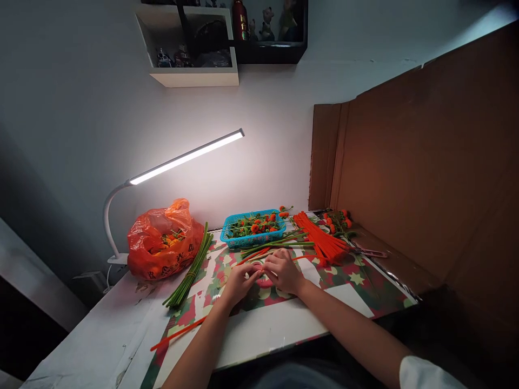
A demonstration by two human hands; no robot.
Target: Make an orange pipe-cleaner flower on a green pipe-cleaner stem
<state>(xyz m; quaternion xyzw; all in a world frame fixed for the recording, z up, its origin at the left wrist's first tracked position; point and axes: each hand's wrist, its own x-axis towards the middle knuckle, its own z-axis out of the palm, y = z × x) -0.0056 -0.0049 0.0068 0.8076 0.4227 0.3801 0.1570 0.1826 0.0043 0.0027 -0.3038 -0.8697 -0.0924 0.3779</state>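
Observation:
My left hand [240, 282] and my right hand [284, 272] meet over the table's front middle, fingertips pinched together. Between them runs a thin orange pipe cleaner [178, 334]; one length shows at the lower left beyond my left forearm, and orange pieces also stick out behind and right of my right hand. How these lengths join is hidden by my fingers. Below the fingertips lies a pinkish-red ring-shaped object [265, 281], partly covered. Just behind my hands are loose green stems [279, 245]. To the right, a thick bundle of orange pipe cleaners [322, 240] lies fanned out.
A blue basket [253, 240] holds orange flowers with green stems. Left are a tied bundle of green stems [188, 275], an orange plastic bag [166, 265] and a lit lamp [186, 159]. At right are scissors [371, 252], more flowers [338, 220] and a cardboard wall [417, 151].

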